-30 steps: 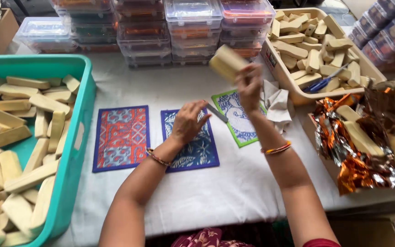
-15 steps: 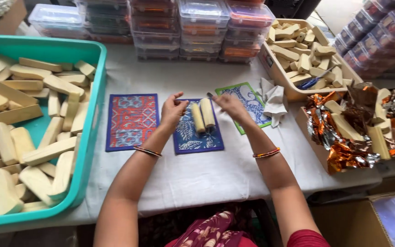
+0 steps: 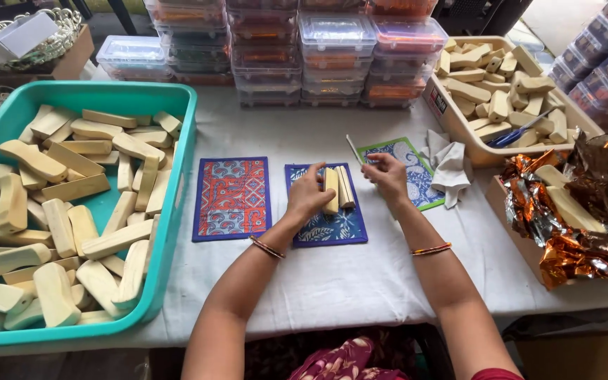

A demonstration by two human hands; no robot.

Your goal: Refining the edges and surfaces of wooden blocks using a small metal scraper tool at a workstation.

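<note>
Two pale wooden blocks (image 3: 339, 188) lie side by side on a blue patterned paper sheet (image 3: 326, 224) in the middle of the white-covered table. My left hand (image 3: 309, 195) grips the left block from the side. My right hand (image 3: 387, 176) is just right of the blocks with its fingers curled together, and I see nothing held in it. It hovers over a green-bordered patterned sheet (image 3: 411, 184). A red patterned sheet (image 3: 231, 198) lies flat to the left of the blue one.
A teal tub (image 3: 177, 176) at the left holds several wooden blocks. A beige tray (image 3: 459, 134) of blocks with blue scissors (image 3: 518, 132) stands back right. A box of orange foil (image 3: 571, 211) sits beside it. There are stacked clear plastic boxes (image 3: 336, 49) behind, a white cloth (image 3: 450, 165) and a thin stick (image 3: 354, 149).
A second ago my right hand held a block up in the air. Both blocks now lie on the blue sheet, my left hand has closed on them, and my right hand has drawn slightly right.
</note>
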